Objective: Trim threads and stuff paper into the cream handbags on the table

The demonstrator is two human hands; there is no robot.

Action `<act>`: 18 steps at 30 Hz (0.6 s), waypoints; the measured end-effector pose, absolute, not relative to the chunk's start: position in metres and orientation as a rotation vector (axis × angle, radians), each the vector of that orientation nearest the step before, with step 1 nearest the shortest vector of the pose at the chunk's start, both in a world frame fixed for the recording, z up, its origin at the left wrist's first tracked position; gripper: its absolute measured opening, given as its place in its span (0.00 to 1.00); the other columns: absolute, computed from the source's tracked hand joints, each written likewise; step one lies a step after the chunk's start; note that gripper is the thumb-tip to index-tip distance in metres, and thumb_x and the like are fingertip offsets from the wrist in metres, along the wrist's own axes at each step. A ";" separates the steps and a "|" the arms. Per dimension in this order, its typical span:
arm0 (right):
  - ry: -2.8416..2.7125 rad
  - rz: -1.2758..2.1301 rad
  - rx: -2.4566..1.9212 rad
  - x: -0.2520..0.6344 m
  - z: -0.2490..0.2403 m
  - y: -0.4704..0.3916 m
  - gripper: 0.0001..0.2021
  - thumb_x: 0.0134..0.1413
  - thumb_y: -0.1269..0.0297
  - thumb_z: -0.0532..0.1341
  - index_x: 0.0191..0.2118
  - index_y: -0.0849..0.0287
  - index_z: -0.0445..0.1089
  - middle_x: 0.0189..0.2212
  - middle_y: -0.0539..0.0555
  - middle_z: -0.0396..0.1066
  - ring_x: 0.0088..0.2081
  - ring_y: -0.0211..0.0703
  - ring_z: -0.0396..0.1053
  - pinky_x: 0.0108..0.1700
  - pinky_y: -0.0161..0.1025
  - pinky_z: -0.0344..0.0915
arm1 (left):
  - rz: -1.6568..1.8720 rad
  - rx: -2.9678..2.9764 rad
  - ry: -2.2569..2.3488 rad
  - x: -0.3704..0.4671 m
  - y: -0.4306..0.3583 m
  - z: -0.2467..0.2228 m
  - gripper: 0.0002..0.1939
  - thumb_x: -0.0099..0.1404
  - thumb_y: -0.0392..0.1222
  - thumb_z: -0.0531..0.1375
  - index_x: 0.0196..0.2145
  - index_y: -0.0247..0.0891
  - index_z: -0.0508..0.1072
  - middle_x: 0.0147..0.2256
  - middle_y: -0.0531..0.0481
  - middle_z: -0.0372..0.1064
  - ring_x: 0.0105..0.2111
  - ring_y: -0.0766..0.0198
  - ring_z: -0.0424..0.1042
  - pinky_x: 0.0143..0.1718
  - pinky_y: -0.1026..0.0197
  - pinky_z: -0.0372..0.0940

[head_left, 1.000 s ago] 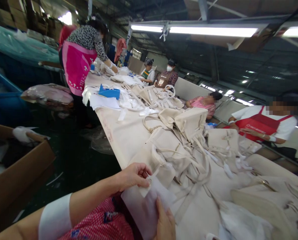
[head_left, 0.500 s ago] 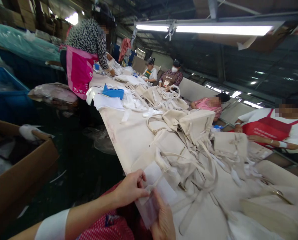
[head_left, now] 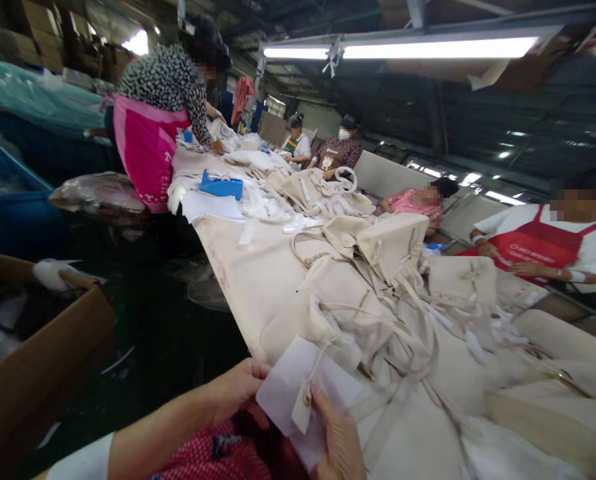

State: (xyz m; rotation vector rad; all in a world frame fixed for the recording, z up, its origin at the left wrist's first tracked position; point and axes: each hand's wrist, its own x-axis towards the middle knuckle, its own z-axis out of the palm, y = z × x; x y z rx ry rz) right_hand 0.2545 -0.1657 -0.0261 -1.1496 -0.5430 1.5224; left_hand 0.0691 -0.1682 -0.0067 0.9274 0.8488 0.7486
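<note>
A thin white paper sheet [head_left: 281, 387] is between my hands at the table's near edge. On it lies a cream hang tag [head_left: 302, 412] with a metal eyelet and a narrow strap running up toward the bags. My left hand [head_left: 245, 390] pinches the sheet's left edge. My right hand [head_left: 339, 433] grips the sheet from the right, its thumb beside the tag's eyelet. Just beyond my hands lies a heap of cream handbags [head_left: 335, 287] with straps and gold-coloured fittings.
White papers and a blue holder [head_left: 223, 187] lie farther up the table [head_left: 223, 267]. A cardboard box [head_left: 53, 347] and a blue bin [head_left: 13, 193] stand at left. A person in a pink apron [head_left: 145, 143] leans over the table; several others sit along the far side.
My left hand has moved from the strap to the paper's left edge. The paper is now spread flatter, and the tag with its eyelet shows on top.
</note>
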 end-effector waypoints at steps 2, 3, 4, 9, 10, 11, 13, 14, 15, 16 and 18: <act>-0.452 1.571 -1.165 0.257 -0.024 -0.167 0.32 0.27 0.56 0.78 0.44 0.60 0.72 0.33 0.58 0.81 0.35 0.59 0.79 0.33 0.45 0.75 | 0.722 1.055 0.864 0.069 -0.166 0.009 0.10 0.52 0.42 0.64 0.30 0.34 0.81 0.28 0.46 0.77 0.22 0.66 0.72 0.21 0.68 0.65; -0.454 1.572 -1.163 0.258 -0.023 -0.167 0.33 0.28 0.56 0.78 0.45 0.60 0.71 0.33 0.59 0.81 0.35 0.59 0.79 0.33 0.45 0.74 | 0.714 1.093 0.877 0.069 -0.163 0.016 0.11 0.53 0.42 0.64 0.32 0.34 0.81 0.27 0.47 0.77 0.21 0.67 0.71 0.21 0.69 0.64; -0.462 1.574 -1.158 0.260 -0.023 -0.168 0.34 0.28 0.56 0.78 0.46 0.60 0.71 0.34 0.59 0.81 0.35 0.58 0.79 0.33 0.46 0.74 | 0.727 1.104 0.889 0.069 -0.161 0.020 0.11 0.54 0.43 0.64 0.33 0.34 0.82 0.26 0.49 0.77 0.20 0.68 0.70 0.21 0.69 0.63; -0.436 1.632 -1.089 0.262 -0.026 -0.168 0.36 0.28 0.57 0.78 0.48 0.59 0.69 0.35 0.59 0.81 0.35 0.59 0.79 0.33 0.47 0.74 | 0.840 0.955 0.811 0.084 -0.144 0.016 0.13 0.51 0.44 0.67 0.32 0.34 0.81 0.27 0.48 0.77 0.25 0.64 0.72 0.29 0.66 0.67; -0.427 1.638 -1.085 0.261 -0.026 -0.168 0.37 0.27 0.57 0.78 0.48 0.59 0.69 0.34 0.59 0.81 0.34 0.59 0.79 0.33 0.47 0.74 | 0.840 0.914 0.781 0.090 -0.141 0.013 0.12 0.50 0.44 0.68 0.32 0.33 0.81 0.28 0.47 0.77 0.27 0.63 0.73 0.32 0.64 0.68; -0.420 1.634 -1.089 0.261 -0.026 -0.168 0.37 0.26 0.57 0.79 0.48 0.60 0.68 0.33 0.59 0.81 0.33 0.58 0.79 0.34 0.48 0.74 | 0.837 0.871 0.759 0.096 -0.138 0.012 0.12 0.49 0.43 0.68 0.31 0.33 0.81 0.29 0.46 0.77 0.28 0.61 0.74 0.34 0.62 0.69; -0.413 1.599 -1.115 0.260 -0.025 -0.168 0.40 0.22 0.57 0.80 0.48 0.61 0.68 0.31 0.59 0.80 0.32 0.58 0.78 0.35 0.50 0.75 | 0.830 0.793 0.743 0.108 -0.131 0.010 0.10 0.46 0.40 0.68 0.28 0.33 0.80 0.29 0.45 0.77 0.30 0.58 0.74 0.38 0.58 0.70; -0.417 1.581 -1.126 0.260 -0.025 -0.168 0.41 0.21 0.57 0.80 0.48 0.61 0.68 0.31 0.59 0.80 0.32 0.58 0.78 0.35 0.50 0.75 | 0.822 0.769 0.744 0.113 -0.127 0.010 0.10 0.45 0.39 0.68 0.27 0.33 0.79 0.28 0.45 0.77 0.30 0.57 0.74 0.38 0.57 0.70; -0.428 1.570 -1.125 0.260 -0.025 -0.168 0.42 0.21 0.57 0.80 0.48 0.61 0.68 0.31 0.59 0.81 0.32 0.57 0.78 0.36 0.51 0.75 | 0.809 0.757 0.747 0.118 -0.122 0.010 0.09 0.45 0.38 0.68 0.27 0.33 0.79 0.28 0.44 0.77 0.30 0.56 0.74 0.38 0.56 0.70; -0.439 1.567 -1.115 0.261 -0.026 -0.168 0.42 0.22 0.56 0.80 0.49 0.61 0.67 0.32 0.59 0.81 0.33 0.57 0.79 0.37 0.51 0.75 | 0.791 0.748 0.746 0.122 -0.116 0.010 0.08 0.46 0.38 0.67 0.27 0.33 0.78 0.27 0.44 0.76 0.30 0.55 0.74 0.38 0.56 0.70; -0.444 1.566 -1.098 0.261 -0.029 -0.167 0.43 0.24 0.56 0.80 0.51 0.61 0.67 0.33 0.58 0.81 0.33 0.55 0.79 0.38 0.50 0.75 | 0.741 0.735 0.731 0.128 -0.104 0.011 0.09 0.49 0.41 0.66 0.28 0.34 0.78 0.26 0.45 0.76 0.30 0.55 0.74 0.38 0.55 0.70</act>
